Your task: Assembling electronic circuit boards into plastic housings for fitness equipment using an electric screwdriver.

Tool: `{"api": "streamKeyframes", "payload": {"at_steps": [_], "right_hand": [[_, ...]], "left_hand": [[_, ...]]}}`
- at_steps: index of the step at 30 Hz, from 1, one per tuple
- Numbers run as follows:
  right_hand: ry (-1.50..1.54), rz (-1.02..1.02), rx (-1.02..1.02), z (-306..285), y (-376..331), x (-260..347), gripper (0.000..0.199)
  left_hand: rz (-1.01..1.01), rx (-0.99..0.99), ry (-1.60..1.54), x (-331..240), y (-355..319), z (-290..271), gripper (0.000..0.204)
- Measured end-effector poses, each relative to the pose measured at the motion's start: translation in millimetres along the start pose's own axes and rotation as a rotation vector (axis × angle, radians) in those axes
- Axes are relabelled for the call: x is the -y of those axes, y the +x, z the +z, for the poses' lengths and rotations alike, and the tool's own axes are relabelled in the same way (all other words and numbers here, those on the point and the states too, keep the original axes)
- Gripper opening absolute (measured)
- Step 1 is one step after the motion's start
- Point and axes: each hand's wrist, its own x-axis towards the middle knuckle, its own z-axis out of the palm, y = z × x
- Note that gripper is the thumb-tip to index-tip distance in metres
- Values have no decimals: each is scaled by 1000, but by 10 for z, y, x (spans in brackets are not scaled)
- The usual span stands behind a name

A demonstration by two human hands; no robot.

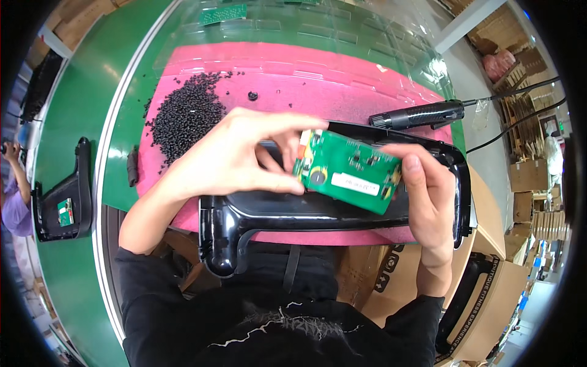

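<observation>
A green circuit board [342,168] with a white label and small components is held tilted between my two hands. My left hand [244,153] curls its thumb and fingers round the board's left end, by a white and red connector [304,139]. At the opposite end, my right hand [431,189] grips the edge with its thumb on the upper face. Under the board lies a glossy black plastic housing [287,215], a long shell with a rounded foot at its lower left. My hands and the board hide part of its inside.
A pink mat [257,61] carries a heap of small black screws [189,116]. Beyond my right hand lies a black electric screwdriver [419,115] with cables. A second black housing holding a board [65,212] stands far left, near a person in purple [16,202]. Cardboard box [489,300] at lower right.
</observation>
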Motion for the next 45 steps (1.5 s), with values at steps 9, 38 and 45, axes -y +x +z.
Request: {"api": "streamKeyframes", "payload": {"at_steps": [9, 38, 45], "right_hand": [[183, 146, 333, -16, -389, -116, 59], [-113, -18, 311, -112, -26, -350, 64], [-237, -111, 172, -2, 185, -481, 53]], "left_hand": [[337, 130, 443, 14, -109, -61, 38], [190, 127, 302, 113, -28, -118, 58], [90, 87, 536, 101, 44, -131, 55]]}}
